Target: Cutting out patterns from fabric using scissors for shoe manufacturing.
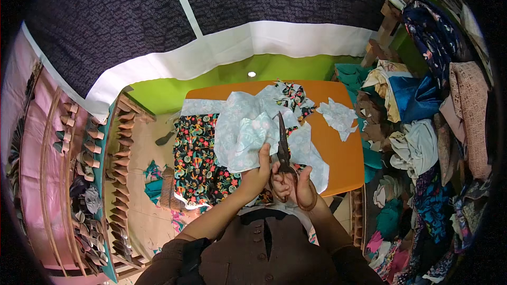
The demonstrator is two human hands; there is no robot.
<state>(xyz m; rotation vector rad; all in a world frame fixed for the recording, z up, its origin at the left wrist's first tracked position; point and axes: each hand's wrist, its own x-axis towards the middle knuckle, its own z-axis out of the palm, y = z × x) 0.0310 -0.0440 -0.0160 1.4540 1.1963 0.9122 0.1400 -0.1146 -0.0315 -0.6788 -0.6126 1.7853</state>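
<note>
My right hand (297,186) grips a large pair of dark scissors (283,150) by the looped handles, its blades together and pointing away from me. Beside it on the left, my left hand (257,173) is closed on a piece of pale floral fabric (252,136), with the thumb up along its edge. The fabric spreads over the table, its pale side up. Under it lies black cloth with a bright flower print (195,155), hanging over the near left edge. Another pale cut piece (311,153) lies just right of the scissors.
An orange table (343,171) stands before me. Fabric scraps (338,117) and printed offcuts (296,96) lie on its far side. Piled cloth (414,148) crowds the right. Racks of shoes (121,163) line the left, and more scraps (153,184) lie on the floor.
</note>
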